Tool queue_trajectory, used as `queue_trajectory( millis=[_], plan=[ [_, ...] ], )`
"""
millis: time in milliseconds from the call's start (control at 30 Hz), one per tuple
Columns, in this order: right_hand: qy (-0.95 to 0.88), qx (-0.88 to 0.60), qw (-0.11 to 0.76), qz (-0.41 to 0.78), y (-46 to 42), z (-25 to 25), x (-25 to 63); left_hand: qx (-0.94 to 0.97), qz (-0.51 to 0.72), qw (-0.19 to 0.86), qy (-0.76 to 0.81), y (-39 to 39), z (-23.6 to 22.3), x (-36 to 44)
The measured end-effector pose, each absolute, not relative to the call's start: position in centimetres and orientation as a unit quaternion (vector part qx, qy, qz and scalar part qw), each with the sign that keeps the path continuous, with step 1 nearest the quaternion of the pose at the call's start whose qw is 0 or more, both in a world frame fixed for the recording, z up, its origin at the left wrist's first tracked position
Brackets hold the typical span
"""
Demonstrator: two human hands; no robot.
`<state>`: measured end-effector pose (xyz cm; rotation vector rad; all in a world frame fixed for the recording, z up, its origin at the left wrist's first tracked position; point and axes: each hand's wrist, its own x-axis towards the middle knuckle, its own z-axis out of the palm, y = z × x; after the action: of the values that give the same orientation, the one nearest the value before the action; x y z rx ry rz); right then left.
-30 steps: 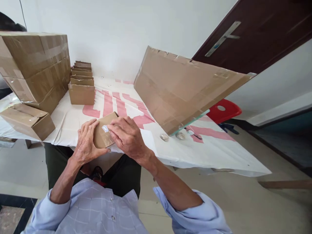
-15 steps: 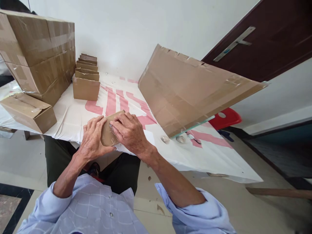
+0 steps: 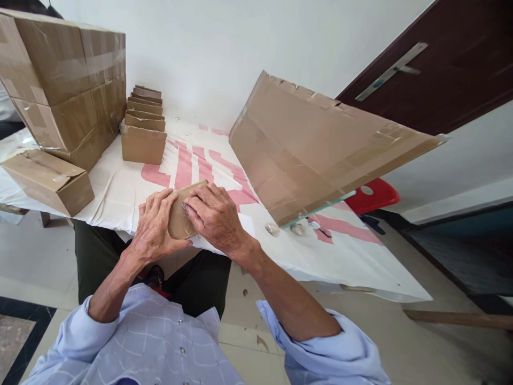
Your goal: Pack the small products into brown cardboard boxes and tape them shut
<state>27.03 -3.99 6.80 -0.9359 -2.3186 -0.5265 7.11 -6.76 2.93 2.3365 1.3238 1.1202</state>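
And here on the near edge of the tabletop (image 3: 332,262), it's the small cardboard box (image 3: 180,218) in the middle of the action, tilted between two bare hands! The left hand (image 3: 154,227) is clamped along its left side, fingers spread up toward the far edge, thumb stretched along the near one. Over on the other flank, the right hand (image 3: 216,219) bends across the right part of the upper face, its fingers curled and bunched; a tiny shiny patch shows at the fingertips, too small to name, so whether they're clamped on anything, I cannot tell.

Look left: the long cardboard box (image 3: 50,179) lies by the front edge, just beside a tall stack of taped cartons (image 3: 78,101). Next to that stack, a row of open-flapped cardboard pieces (image 3: 143,145) runs back toward the wall (image 3: 208,48). And on the right, the big cardboard sheet (image 3: 320,149) stands at a slant, two little roundish lumps (image 3: 272,229) near its lower corner. Beyond it, there's the red seat (image 3: 372,198), and up top, the dark door (image 3: 441,64) with its metal handle!
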Motion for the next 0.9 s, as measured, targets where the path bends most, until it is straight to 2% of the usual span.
queue_trajectory(
  millis=[367,900],
  plan=[
    [-0.859,-0.347,0.303,-0.221,-3.86,6.49,27.07,0.796,0.385,0.11,0.454,-6.91,3.03,7.58],
    [-0.872,-0.351,0.309,-0.143,-3.71,6.83,27.59,0.797,0.385,0.101,0.454,-7.15,2.97,7.93]
  ],
)
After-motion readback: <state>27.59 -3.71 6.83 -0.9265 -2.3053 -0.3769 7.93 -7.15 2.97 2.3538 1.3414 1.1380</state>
